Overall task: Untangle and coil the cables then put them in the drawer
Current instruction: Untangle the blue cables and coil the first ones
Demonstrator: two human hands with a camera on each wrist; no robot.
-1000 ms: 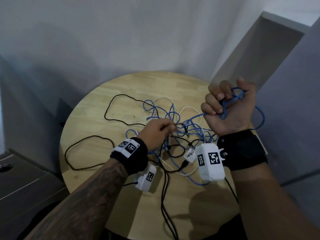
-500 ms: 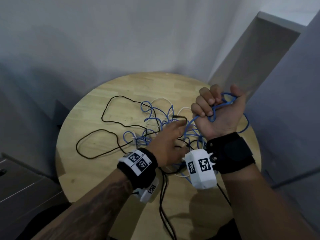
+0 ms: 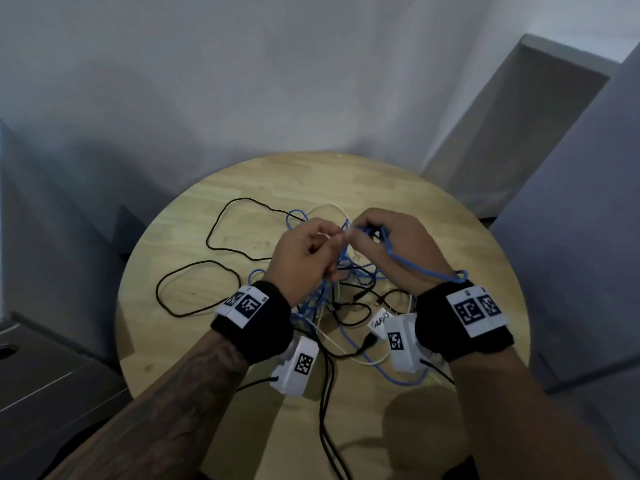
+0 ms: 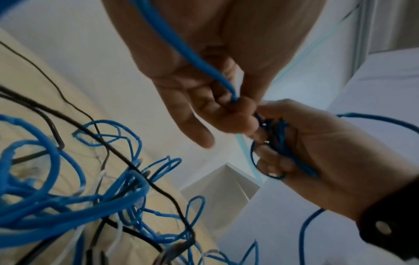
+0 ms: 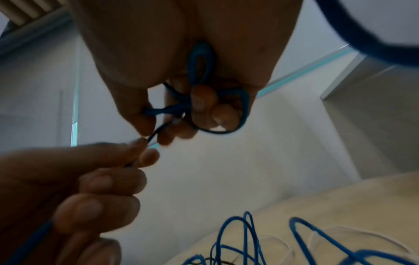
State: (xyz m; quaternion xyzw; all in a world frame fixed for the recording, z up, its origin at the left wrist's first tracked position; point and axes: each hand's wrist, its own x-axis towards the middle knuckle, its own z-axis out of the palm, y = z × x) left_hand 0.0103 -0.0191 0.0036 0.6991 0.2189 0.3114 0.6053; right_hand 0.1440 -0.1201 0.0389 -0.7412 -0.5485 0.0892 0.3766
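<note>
A tangle of blue cable, black cable and white cable lies on the round wooden table. Both hands meet above the tangle. My right hand grips small loops of the blue cable, and one strand runs over its back to the wrist. My left hand pinches a strand of the same blue cable between thumb and fingertips, right beside the right hand's fingers. In the left wrist view the right hand holds the bundled loops.
A dark grey cabinet stands low at the left of the table. Grey panels rise on the right and a white wall lies behind. Black leads hang over the table's near edge. A white label tag lies in the tangle.
My right hand came down and turned palm-down with the blue loops. My left hand rose from the tangle to meet it and took a blue strand.
</note>
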